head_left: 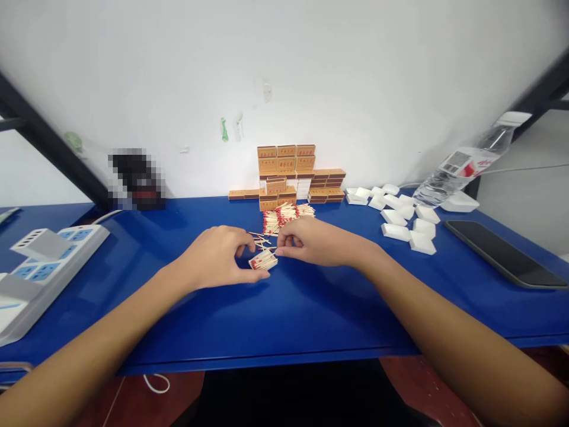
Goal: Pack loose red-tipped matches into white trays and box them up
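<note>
My left hand (217, 258) is closed round a small white matchbox tray (264, 261) filled with red-tipped matches, resting on the blue table (288, 308). My right hand (311, 240) pinches at the tray's right end, fingers pressed together on the matches. Just beyond the hands lies a loose pile of matches (284, 216). Behind it stands a stack of orange matchbox sleeves (288, 172) against the white wall.
Several empty white trays (402, 213) lie to the right. A tilted plastic water bottle (462, 169) and a dark phone (504, 254) are at far right. A white power strip (40, 261) sits at left, a dark blurred object (136, 178) behind it.
</note>
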A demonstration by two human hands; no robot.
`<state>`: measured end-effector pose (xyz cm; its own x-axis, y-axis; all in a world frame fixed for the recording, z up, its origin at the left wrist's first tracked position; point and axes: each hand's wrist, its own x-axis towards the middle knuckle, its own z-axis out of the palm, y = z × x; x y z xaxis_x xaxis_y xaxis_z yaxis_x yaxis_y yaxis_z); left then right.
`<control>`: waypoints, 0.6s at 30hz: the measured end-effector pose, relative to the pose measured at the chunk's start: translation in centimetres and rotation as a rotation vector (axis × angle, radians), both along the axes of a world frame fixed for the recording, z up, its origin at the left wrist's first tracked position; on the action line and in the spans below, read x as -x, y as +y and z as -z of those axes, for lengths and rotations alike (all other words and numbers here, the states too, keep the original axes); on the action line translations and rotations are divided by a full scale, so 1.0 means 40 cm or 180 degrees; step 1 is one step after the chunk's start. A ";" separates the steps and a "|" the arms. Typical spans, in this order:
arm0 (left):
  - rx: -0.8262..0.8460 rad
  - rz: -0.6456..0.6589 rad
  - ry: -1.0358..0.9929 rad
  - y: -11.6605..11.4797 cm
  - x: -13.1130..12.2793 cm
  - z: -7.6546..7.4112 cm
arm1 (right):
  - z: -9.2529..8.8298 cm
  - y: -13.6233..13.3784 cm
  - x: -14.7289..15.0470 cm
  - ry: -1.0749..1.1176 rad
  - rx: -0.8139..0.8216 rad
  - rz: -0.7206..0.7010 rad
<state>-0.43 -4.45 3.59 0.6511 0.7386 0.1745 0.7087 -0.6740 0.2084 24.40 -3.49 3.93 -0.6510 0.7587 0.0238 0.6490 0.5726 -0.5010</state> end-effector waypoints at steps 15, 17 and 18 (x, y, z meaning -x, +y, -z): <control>0.0063 0.0317 -0.0531 0.013 0.026 0.065 | 0.025 -0.017 0.006 0.0031 0.0037 -0.0144; 0.0105 0.0322 -0.0481 0.013 0.028 0.067 | 0.025 -0.018 0.003 0.0042 0.0167 -0.0113; 0.0134 0.0315 -0.0467 0.014 0.030 0.068 | 0.025 -0.017 0.004 0.0071 0.0242 -0.0102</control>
<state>-1.62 -3.90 0.86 0.6908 0.6809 0.2432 0.5993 -0.7274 0.3343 24.23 -4.17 2.91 -0.6749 0.7377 -0.0183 0.6191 0.5525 -0.5580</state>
